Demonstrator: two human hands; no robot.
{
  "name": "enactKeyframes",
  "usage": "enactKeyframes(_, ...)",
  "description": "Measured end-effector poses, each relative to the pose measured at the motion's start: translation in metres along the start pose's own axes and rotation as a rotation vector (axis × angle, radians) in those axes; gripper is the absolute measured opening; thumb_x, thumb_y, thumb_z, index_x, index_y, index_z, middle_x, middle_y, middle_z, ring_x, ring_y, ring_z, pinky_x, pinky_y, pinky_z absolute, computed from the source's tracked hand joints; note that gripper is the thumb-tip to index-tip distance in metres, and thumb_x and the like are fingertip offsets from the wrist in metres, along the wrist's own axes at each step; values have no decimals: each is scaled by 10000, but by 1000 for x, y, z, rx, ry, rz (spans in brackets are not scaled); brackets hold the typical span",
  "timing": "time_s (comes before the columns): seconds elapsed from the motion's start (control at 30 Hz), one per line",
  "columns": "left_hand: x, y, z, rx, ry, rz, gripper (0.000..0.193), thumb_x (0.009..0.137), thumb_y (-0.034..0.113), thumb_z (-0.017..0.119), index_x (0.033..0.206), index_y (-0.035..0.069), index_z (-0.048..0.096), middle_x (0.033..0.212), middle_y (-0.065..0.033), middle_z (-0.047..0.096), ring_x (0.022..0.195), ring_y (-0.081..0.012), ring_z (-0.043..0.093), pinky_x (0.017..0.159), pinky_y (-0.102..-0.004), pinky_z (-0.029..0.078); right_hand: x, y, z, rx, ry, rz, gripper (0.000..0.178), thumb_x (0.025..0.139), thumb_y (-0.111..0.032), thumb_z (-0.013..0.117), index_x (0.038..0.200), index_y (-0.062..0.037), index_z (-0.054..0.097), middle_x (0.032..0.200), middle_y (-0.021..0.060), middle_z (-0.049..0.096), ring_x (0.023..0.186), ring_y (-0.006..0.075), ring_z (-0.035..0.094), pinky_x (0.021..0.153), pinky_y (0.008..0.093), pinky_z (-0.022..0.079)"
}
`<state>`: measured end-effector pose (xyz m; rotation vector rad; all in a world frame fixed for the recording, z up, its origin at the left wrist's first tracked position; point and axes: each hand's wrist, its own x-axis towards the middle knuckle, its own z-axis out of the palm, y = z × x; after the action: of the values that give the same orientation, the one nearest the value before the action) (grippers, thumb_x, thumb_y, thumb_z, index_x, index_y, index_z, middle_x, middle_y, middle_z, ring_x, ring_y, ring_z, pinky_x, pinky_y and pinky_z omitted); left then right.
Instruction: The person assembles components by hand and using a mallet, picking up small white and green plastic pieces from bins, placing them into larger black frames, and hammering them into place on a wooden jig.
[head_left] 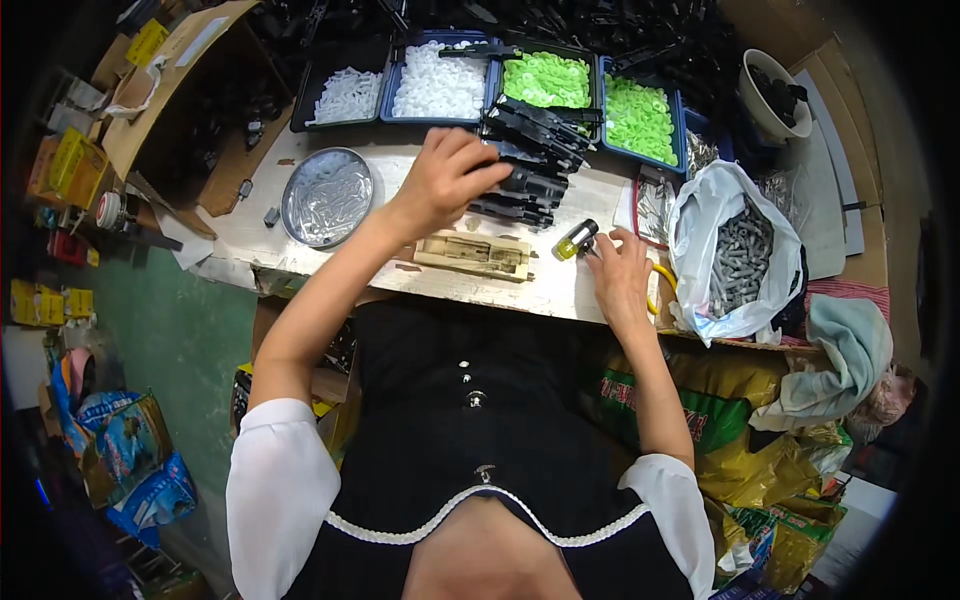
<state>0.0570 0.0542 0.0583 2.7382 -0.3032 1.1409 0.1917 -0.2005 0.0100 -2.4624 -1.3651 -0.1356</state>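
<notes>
A pale, grooved wooden block (474, 255) lies on the white desk (570, 292). Right of the block, the right hand (622, 272) — fingers half bent, grip unclear — is just beside a small yellow-and-black cylinder (575, 241). Beyond the block, the left hand (446, 182) curls beside stacked black plastic pieces (540, 135); whether it grips one cannot be told. Farther beyond the block stand blue plastic trays (430, 121).

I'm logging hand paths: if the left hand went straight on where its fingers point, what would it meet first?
Most likely, the left hand would meet the stack of black parts just to its right. The two meet in this view, though depth leaves actual contact unclear.
</notes>
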Motion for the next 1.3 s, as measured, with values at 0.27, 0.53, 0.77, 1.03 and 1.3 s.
enactKeyframes(0.27, 20, -35, 30, 42, -61, 1, 232, 691, 94, 638, 921, 123, 622, 950, -55, 547, 911, -220, 498, 761, -336, 375, 18, 12, -27, 37, 111, 35, 283, 743, -98, 629, 1020, -79, 572, 1050, 98, 485, 959, 262, 456, 759, 397, 330)
enactKeyframes(0.53, 15, -26, 24, 31, 57, -169, 256, 645, 85, 665, 894, 104, 608, 969, -74, 544, 911, -236, 506, 760, -355, 358, 127, 12, -39, 90, 292, -195, 186, 742, -60, 606, 920, -116, 613, 884, 59, 548, 874, 243, 504, 690, 379, 332)
enactKeyframes(0.77, -50, -34, -43, 100, 276, -640, 275, 661, 20, 680, 927, 82, 650, 910, -70, 571, 866, -244, 521, 760, -344, 396, 263, -32, 0, 20, 151, -425, 218, 740, -62, 553, 929, -136, 633, 901, 48, 562, 909, 236, 495, 711, 408, 323)
enactKeyframes(1.03, -212, -55, -130, 268, 413, -1208, 240, 702, -34, 628, 940, 0, 636, 897, -83, 588, 876, -189, 536, 767, -279, 428, 342, -66, 27, -99, 66, -389, 221, 738, -97, 546, 931, -146, 643, 868, 34, 617, 948, 226, 515, 776, 458, 354)
enactKeyframes(1.3, -238, -69, -117, 11, 332, -1322, 365, 650, -25, 669, 1011, -6, 616, 901, -35, 546, 764, -129, 493, 708, -233, 430, 345, -8, 2, 406, -206, -152, 289, 779, -185, 571, 1056, -126, 623, 919, 93, 655, 860, 244, 594, 803, 385, 417)
